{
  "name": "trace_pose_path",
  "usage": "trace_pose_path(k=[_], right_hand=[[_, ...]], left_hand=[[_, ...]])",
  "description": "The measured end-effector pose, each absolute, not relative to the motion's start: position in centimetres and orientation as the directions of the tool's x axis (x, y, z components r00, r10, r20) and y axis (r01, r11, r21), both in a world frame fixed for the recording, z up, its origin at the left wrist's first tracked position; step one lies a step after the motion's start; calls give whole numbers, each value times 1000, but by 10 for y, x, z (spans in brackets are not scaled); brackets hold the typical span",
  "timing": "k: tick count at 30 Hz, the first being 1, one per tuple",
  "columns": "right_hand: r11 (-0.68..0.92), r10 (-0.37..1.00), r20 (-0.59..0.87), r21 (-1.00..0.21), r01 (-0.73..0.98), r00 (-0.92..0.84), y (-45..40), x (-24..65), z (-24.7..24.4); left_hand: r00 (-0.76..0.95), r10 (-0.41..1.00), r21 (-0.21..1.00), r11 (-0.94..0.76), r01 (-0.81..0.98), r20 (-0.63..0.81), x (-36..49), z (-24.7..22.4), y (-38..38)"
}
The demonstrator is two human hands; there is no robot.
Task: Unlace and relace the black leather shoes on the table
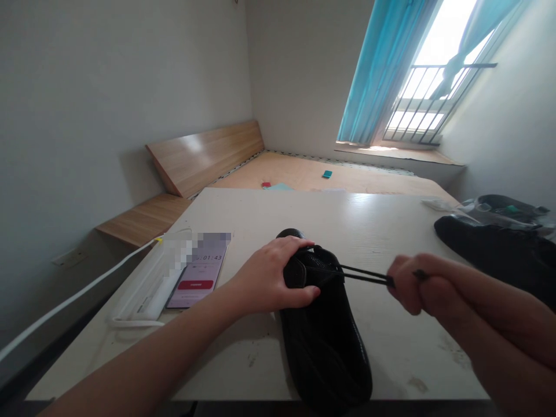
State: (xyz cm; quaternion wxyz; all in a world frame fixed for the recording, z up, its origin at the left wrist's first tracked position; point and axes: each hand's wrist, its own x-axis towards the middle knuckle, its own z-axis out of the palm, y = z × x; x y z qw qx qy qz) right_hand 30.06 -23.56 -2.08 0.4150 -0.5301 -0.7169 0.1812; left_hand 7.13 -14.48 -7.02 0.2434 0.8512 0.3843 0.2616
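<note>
Under the left hand [271,275], the shoe [325,347] partly hides.

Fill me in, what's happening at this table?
The person's left hand holds the black shoe on the white table. The right hand grips its black laces, two strands stretched straight out to the right. A phone lies to the left; another dark shoe sits over on the right.

- Open tabletop [377,226] beyond the shoe [328,347]; room to pass.
- Laces [365,275] stretched straight from shoe to right hand [425,284], blocking the direct crossing.
- Bare strip nearside, between shoe and right forearm [499,330].
- Left: phone [195,286] and white cable [78,296] in the way.
- Far right: second shoe [495,252] blocks.
</note>
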Motion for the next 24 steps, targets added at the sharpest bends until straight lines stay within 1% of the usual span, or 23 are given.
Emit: trace_pose_path(k=[1,4,7,9,12,14,17,19,21,24], right_hand=[[403,909,380,-708,580,-168,-231,291,-12],[473,879,372,-754,455,-298,-220,264,8],[513,826,345,-788,340,-447,-222,247,17],[508,788,318,-820,265,-528,-227,242,17],[435,770,269,-885,167,-579,-228,239,15],[362,766,265,-931,52,-585,-219,239,14],[185,813,282,-955,-233,-510,-191,236,15],[26,882,221,-905,-425,-416,-168,235,16],[-91,930,132,-824,-560,-344,-145,235,16],[-142,952,82,-735,-663,-295,-119,239,10]], left_hand=[[565,781,611,-589,529,264,71,-71,-144],[568,767,599,-614,514,299,71,-72,-143],[580,750,604,-631,486,317,71,-75,-143],[566,759,618,-621,482,321,71,-76,-143],[554,769,634,-608,478,319,72,-78,-143],[568,763,641,-608,469,308,71,-79,-143],[556,772,648,-597,472,307,70,-77,-142],[541,789,658,-576,485,291,69,-74,-143],[558,787,665,-566,487,262,68,-70,-144],[595,764,684,-573,451,248,67,-68,-147]])
